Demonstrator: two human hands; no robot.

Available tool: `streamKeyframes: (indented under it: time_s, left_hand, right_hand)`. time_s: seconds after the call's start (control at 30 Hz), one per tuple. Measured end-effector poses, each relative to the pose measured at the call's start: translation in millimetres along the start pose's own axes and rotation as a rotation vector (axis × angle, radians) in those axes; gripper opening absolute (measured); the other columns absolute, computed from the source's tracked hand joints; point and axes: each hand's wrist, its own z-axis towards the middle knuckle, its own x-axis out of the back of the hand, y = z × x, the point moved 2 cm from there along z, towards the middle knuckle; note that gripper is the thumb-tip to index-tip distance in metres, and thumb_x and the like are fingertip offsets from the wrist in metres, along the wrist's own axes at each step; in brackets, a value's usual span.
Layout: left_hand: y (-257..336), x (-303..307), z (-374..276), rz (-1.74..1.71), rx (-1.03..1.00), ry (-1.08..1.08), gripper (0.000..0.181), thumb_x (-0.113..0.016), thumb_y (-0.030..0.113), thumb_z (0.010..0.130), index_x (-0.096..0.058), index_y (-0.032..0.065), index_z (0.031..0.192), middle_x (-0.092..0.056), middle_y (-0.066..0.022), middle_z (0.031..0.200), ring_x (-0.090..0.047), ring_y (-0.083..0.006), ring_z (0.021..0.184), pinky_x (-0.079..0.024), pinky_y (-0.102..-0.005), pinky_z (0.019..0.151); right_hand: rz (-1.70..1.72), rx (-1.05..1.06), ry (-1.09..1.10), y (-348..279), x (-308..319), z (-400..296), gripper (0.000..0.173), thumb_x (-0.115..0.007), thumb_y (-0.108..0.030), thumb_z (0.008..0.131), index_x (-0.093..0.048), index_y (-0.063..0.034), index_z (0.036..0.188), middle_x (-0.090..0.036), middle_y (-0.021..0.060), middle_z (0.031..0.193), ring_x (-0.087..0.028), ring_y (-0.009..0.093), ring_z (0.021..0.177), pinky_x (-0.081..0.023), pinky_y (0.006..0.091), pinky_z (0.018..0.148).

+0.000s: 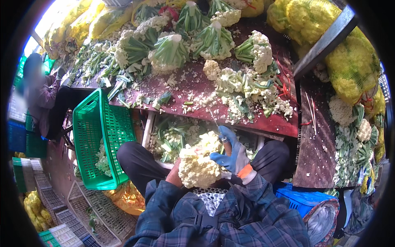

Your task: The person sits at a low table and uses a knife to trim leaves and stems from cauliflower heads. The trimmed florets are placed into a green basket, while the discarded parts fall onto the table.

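A cauliflower head (199,168) rests above my lap, its pale curds facing up. Bare of any glove, my left hand (175,173) grips it from the left side, most of the fingers hidden beneath it. My right hand (233,152) wears a blue and grey glove with an orange cuff band. In it is a knife, its brown wooden handle (227,146) against the palm and its thin blade (213,118) pointing away towards the table. The gloved fingers are spread beside the cauliflower's right edge.
A dark red table (185,83) carries cauliflower heads, florets and leaf scraps. Left of my knee stands a tilted green plastic crate (105,123) holding florets. Trimmings lie under the table. A metal post (324,43) and yellow mesh sacks (355,64) stand right. Another person (46,92) sits left.
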Motion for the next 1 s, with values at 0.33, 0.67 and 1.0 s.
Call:
streamKeyframes:
  time_s: [0.33,0.67,1.0]
  left_hand:
    - [-6,-22,2,0.331,-0.024,-0.07,0.064,-0.058,0.036,0.086,-0.039,-0.001,0.135,-0.056,-0.0113,0.121,-0.054,-0.0165,0.106,-0.043,-0.0297,0.091]
    - [7,-45,-12,0.248,0.133,-0.098,0.067,-0.058,0.03,0.083,-0.034,0.002,0.138,-0.056,-0.0081,0.118,-0.054,-0.0146,0.104,-0.043,-0.0276,0.089]
    - [2,-29,-9,0.207,0.059,-0.017,0.097,-0.06,0.01,0.061,-0.015,0.0061,0.147,-0.055,-0.0176,0.116,-0.054,-0.0217,0.106,-0.042,-0.0309,0.092]
  right_hand:
    - [0.344,-0.519,-0.022,24,14,-26,0.055,-0.071,-0.017,0.075,-0.05,0.0031,0.122,-0.058,0.006,0.096,-0.055,0.01,0.075,-0.047,0.0245,0.067]
    - [0.004,-0.026,0.112,-42,23,-35,0.073,-0.076,-0.011,0.069,-0.038,0.0022,0.131,-0.055,0.018,0.122,-0.053,0.022,0.113,-0.042,0.0312,0.094]
    - [0.152,-0.45,0.337,14,53,-35,0.059,-0.07,-0.014,0.073,-0.046,0.0011,0.125,-0.058,0.011,0.112,-0.055,0.017,0.092,-0.045,0.0269,0.079]
